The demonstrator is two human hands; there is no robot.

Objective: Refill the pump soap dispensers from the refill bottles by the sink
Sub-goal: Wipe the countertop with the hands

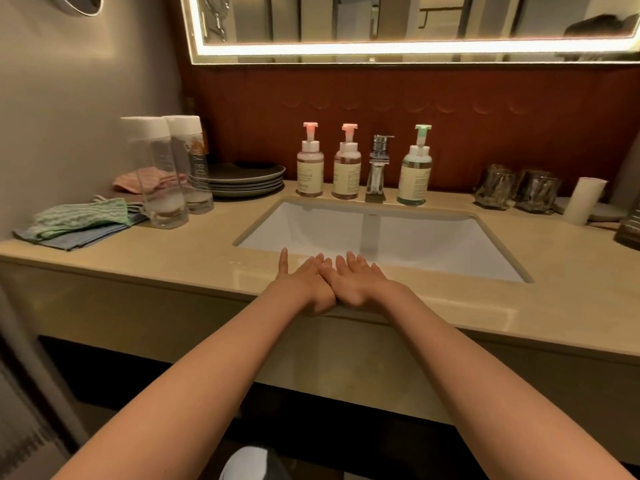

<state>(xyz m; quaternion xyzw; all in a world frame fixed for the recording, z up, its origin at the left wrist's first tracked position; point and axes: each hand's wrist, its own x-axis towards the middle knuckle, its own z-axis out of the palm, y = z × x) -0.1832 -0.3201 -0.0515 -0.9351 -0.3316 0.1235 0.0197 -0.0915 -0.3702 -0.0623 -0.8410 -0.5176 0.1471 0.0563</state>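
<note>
Together, left hand and right hand flat, fingers straight, holding nothing, on the counter at the sink near rim, pink-pump dispensers far, left of the faucet, green-pump dispenser right of it, refill bottles far left

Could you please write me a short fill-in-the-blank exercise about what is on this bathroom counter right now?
1. Left of the faucet stand ____ pink-topped dispensers.
2. The lone dispenser right of the faucet has a ____ pump head.
3. The clear refill bottles at the far left wear ____ caps.
4. The left hand and right hand lie flat on the counter, holding ____.
Missing words: two; green; white; nothing.
</note>
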